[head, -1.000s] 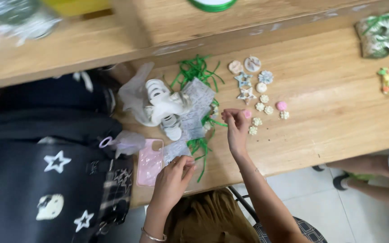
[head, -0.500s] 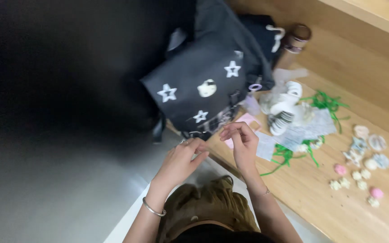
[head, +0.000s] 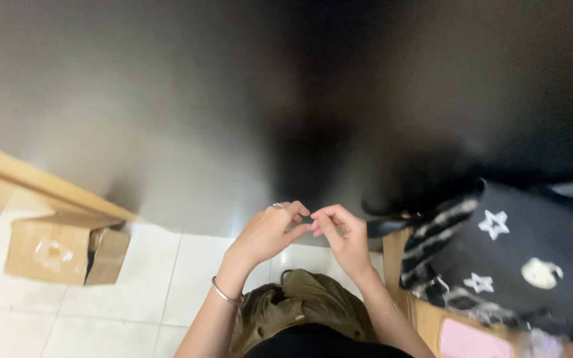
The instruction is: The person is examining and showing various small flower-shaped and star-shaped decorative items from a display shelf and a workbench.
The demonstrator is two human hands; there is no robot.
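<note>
Fingertips of the left hand [head: 266, 232] and right hand [head: 341, 240] meet, pinching something too small to identify, left of the black star-printed bag [head: 525, 258].

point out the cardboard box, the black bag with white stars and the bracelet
cardboard box [head: 53, 250], head view, on its taped top face
black bag with white stars [head: 532, 242], head view, on the dark fabric between the stars
bracelet [head: 225, 294], head view, on the metal band at the left wrist

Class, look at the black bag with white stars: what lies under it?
The black bag rests on a wooden table, with a pink flat item showing beside its lower edge. Whatever lies directly beneath the bag is covered.
</note>
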